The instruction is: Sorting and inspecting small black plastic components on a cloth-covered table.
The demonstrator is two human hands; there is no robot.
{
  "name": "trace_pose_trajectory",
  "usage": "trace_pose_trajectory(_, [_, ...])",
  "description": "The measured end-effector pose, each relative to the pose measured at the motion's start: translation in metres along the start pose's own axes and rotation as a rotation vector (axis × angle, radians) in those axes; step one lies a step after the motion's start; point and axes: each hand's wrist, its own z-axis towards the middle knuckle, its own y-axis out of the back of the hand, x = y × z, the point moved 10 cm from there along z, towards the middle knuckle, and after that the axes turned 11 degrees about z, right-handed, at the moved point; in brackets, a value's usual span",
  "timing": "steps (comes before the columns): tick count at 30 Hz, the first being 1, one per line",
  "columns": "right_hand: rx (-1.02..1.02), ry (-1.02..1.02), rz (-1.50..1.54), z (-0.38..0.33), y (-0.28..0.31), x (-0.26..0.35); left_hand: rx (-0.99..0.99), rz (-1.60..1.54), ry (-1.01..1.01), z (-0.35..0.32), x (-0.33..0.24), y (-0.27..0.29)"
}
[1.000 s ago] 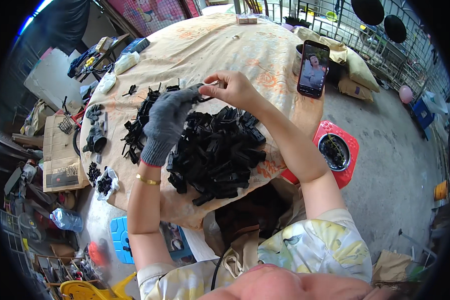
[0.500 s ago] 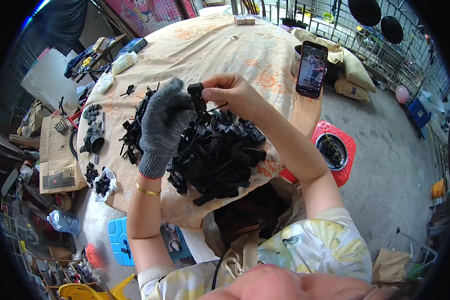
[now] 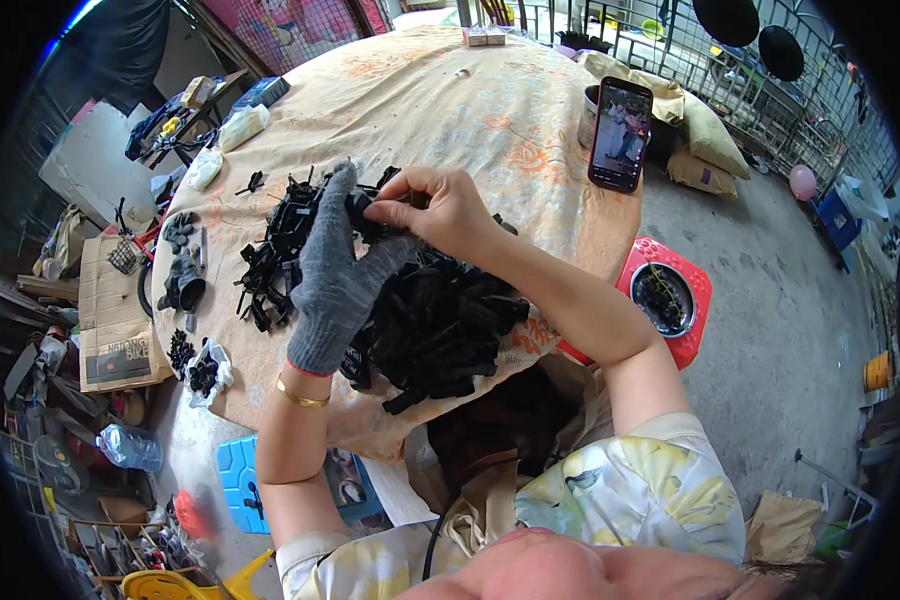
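Observation:
My left hand [image 3: 332, 280], in a grey knitted glove, is over the black heaps on the cloth-covered table. Between its fingers and thumb sits a small black plastic part [image 3: 361, 208], partly hidden by the hands. My bare right hand [image 3: 446, 208] meets it from the right, thumb and forefinger pinched on the same part. Under and in front of my hands lies a large pile of black plastic parts [image 3: 440, 335]. Another heap of black pieces [image 3: 267, 262] spreads to the left of the glove.
A phone [image 3: 621, 135] stands upright at the table's right. On the left edge lie a dark glove [image 3: 183, 282] and a white bag [image 3: 208, 372] of small black pieces. A red stool [image 3: 692, 330] with a metal bowl stands at the right. The patterned cloth [image 3: 420, 110] stretches beyond the heaps.
Both hands have come down toward the pile with the black part. The gloved hand has tilted to the right, and its thumb now reaches out under my right hand.

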Motion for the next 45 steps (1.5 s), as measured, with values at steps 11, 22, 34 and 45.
trace_pose_trajectory(11, [0.026,-0.056,0.2,0.0,0.005,-0.001,0.018,-0.641,0.192,0.003,0.003,0.002])
trace_pose_trajectory(22, [0.16,-0.103,0.078,-0.002,-0.015,0.0,-0.024,-0.407,-0.004,0.002,0.0,0.013])
trace_pose_trajectory(34, [0.165,-0.226,0.207,-0.006,-0.021,-0.008,-0.226,0.062,-0.249,-0.004,-0.025,0.028])
trace_pose_trajectory(45, [0.126,0.338,-0.288,-0.004,-0.018,0.036,-0.192,0.614,-0.18,-0.002,-0.042,0.02])
